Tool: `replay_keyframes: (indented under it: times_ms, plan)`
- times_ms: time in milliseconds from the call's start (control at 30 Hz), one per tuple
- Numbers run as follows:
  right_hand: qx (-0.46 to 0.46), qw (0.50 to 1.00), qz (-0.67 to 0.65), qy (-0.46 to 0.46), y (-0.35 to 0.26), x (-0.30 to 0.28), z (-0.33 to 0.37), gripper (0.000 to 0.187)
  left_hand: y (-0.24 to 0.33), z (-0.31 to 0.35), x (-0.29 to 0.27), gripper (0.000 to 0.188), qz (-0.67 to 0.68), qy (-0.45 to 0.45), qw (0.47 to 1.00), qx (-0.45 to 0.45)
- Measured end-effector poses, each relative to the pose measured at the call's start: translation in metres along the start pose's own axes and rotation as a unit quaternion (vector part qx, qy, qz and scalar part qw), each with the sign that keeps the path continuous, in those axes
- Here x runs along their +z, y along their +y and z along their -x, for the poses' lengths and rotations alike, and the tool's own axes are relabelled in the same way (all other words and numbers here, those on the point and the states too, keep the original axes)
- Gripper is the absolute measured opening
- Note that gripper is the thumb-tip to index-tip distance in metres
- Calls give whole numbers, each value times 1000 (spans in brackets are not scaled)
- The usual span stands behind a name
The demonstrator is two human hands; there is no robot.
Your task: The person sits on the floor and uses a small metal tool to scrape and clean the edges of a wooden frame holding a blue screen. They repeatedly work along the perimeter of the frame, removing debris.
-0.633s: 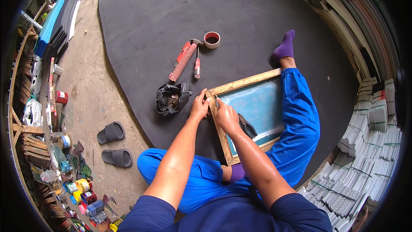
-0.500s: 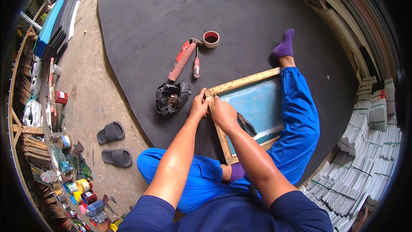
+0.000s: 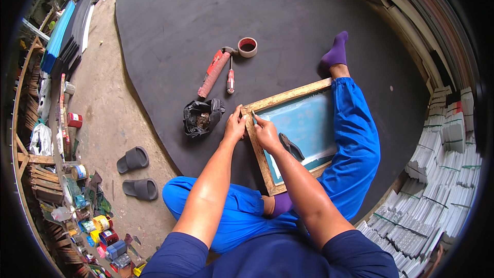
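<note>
A wooden screen frame (image 3: 285,94) with blue mesh (image 3: 309,116) leans across my lap. At its upper left corner my left hand (image 3: 235,127) is closed around the wood. My right hand (image 3: 266,135) is just inside that corner, its fingers pinched on a small slim thing whose kind I cannot make out. Beside my right wrist, dark-handled pliers (image 3: 291,147) lie on the mesh. A crumpled black plastic bag (image 3: 203,118) with scraps in it sits left of my left hand. Beyond it are a hammer (image 3: 213,73) with a red-wrapped handle, a screwdriver (image 3: 230,80) and a tape roll (image 3: 247,47).
Under everything spreads a black mat (image 3: 170,31). Dark slippers (image 3: 136,159) stand on the concrete floor at left, near paint cans (image 3: 102,223). Bundled paper stacks (image 3: 411,221) line the right side. Part of another person shows at the top left.
My right hand has drawn back slightly from the corner wood, over the mesh, baring the slim thing in its fingers. My left hand keeps its hold. The whole view has shifted a little.
</note>
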State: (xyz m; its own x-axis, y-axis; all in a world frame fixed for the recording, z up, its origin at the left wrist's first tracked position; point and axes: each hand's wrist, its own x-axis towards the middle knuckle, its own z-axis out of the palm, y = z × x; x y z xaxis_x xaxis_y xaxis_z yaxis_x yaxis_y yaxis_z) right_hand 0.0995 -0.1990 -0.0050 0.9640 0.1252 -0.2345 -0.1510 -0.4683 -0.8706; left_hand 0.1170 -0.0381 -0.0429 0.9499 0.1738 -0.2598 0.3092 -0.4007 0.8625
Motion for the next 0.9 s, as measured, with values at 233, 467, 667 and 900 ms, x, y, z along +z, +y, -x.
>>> replay_keyframes:
  times_ms: [233, 467, 667, 900]
  plan:
    - [323, 822, -450, -129, -43, -34, 13, 46, 12, 10, -14, 56, 23, -8, 999, -46]
    - [-154, 986, 22, 67, 32, 4, -5, 46, 25, 11, -10, 55, 65, -27, 995, -72]
    - [247, 917, -275, -150, -42, -45, -2, 48, 15, 12, -14, 56, 52, -28, 997, -56]
    - [57, 990, 123, -34, -56, -32, 34, 43, 17, 12, -14, 57, 63, -29, 996, -61]
